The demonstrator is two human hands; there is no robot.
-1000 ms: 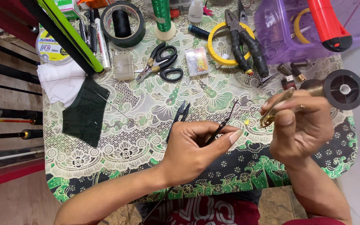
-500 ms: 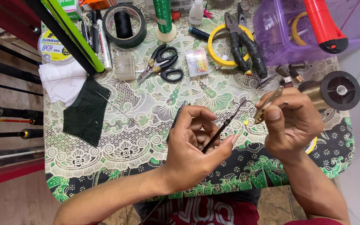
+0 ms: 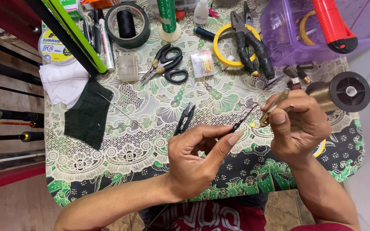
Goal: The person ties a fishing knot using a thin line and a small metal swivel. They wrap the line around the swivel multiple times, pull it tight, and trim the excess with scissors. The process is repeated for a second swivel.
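Observation:
My left hand (image 3: 198, 160) pinches a thin black rod tip (image 3: 244, 119) between thumb and forefinger, its end pointing up to the right. My right hand (image 3: 298, 124) is closed on a slim brass-coloured tool (image 3: 275, 107) held close to the rod's end. Both hands hover over a small table with a green-and-white patterned cloth (image 3: 150, 111). A black thread clipper (image 3: 185, 119) lies just left of my left hand. A black spool of golden thread (image 3: 343, 92) sits behind my right hand.
At the back lie scissors (image 3: 165, 64), black-handled pliers (image 3: 253, 49), yellow tape (image 3: 223, 51), black tape with a dark spool (image 3: 127, 25), a green thread spool (image 3: 168, 19) and a purple box (image 3: 317, 30) holding a red-handled tool. A white cloth (image 3: 65, 83) and dark green cloth (image 3: 88, 113) lie left. Rods lean beyond the left edge.
My right hand has moved left and up towards the rod tip. My left hand has turned the rod so that its end points at the brass tool.

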